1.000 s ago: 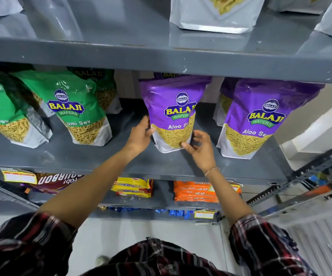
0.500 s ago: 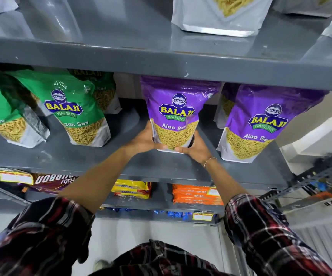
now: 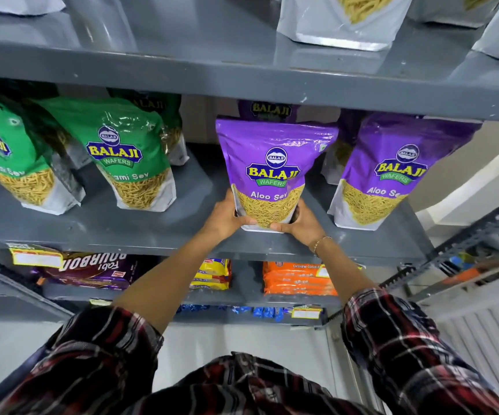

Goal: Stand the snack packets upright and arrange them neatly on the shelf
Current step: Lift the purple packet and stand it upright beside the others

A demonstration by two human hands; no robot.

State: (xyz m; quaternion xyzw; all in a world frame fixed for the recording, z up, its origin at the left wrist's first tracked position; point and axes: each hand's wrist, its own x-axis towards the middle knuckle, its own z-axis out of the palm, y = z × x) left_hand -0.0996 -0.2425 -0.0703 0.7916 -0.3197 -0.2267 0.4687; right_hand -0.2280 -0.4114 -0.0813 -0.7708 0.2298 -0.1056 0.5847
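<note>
A purple Aloo Sev packet (image 3: 272, 163) stands upright near the front of the grey middle shelf (image 3: 152, 235). My left hand (image 3: 227, 215) grips its lower left corner and my right hand (image 3: 300, 224) grips its lower right corner. Another purple packet (image 3: 389, 169) stands upright to the right, and a third purple packet (image 3: 269, 110) shows behind the held one. Two green sev packets (image 3: 125, 154) (image 3: 8, 157) lean on the left part of the same shelf, with more green packets behind them.
The upper shelf (image 3: 242, 76) overhangs closely, carrying silver-bottomed packets (image 3: 341, 22). Below are biscuit packs: brown Bourbon (image 3: 92, 269), yellow (image 3: 210, 274) and orange (image 3: 299, 280). A slotted metal rack (image 3: 467, 259) stands at the right.
Both hands went from touching the purple packet's sides to gripping its bottom corners. The packet has moved toward the shelf's front edge and stands straighter.
</note>
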